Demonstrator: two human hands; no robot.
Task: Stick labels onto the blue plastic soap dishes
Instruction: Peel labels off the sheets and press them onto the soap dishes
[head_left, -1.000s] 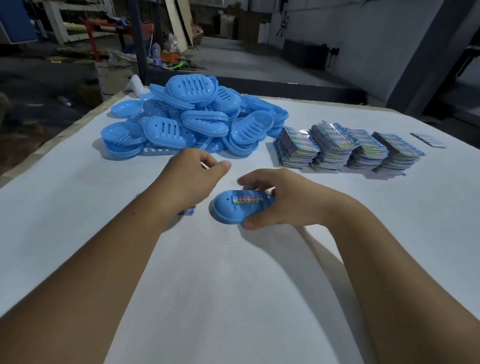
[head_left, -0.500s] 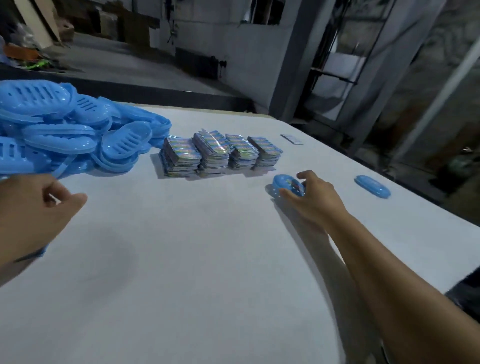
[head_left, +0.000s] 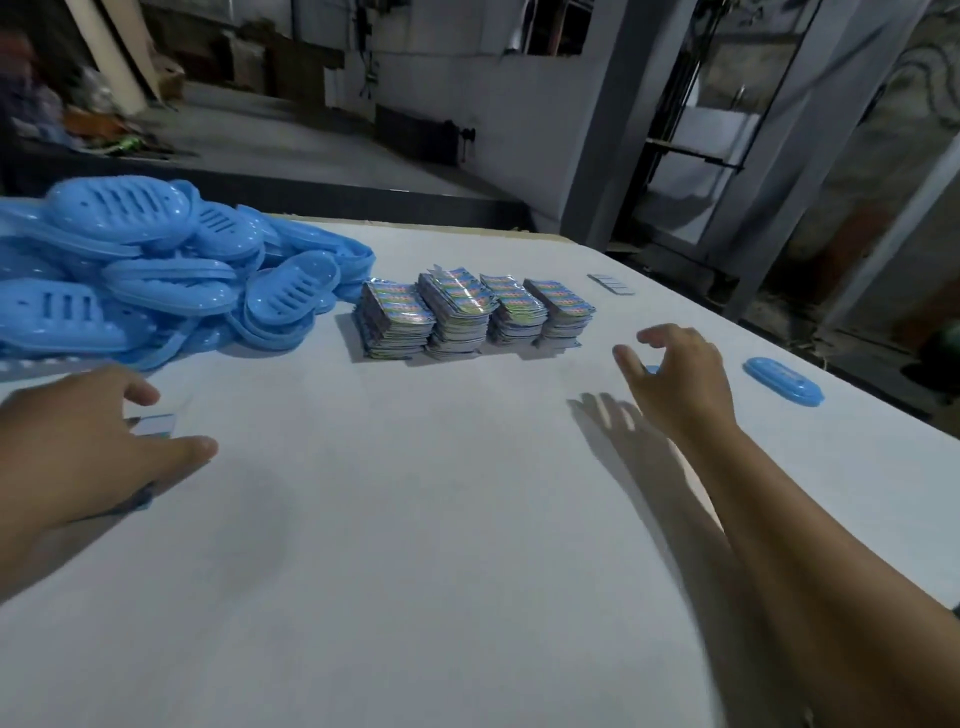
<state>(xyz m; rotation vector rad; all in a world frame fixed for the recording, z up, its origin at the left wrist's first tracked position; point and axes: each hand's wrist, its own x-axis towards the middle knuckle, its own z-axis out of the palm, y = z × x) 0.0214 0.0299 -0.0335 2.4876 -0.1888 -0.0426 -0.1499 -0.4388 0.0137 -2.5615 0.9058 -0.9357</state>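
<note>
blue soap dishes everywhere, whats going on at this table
A person is labelling blue plastic soap dishes. A big heap of dishes lies at the table's far left, with four stacks of labels beside it. The right hand hovers open, fingers spread, over a dish that is almost hidden beneath it. Another single dish lies further right near the table edge. The left hand rests by a small label sheet.

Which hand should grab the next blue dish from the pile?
Left. The left hand lies beside the pile of blue plastic soap dishes; the right hand is far across the white table.
</note>
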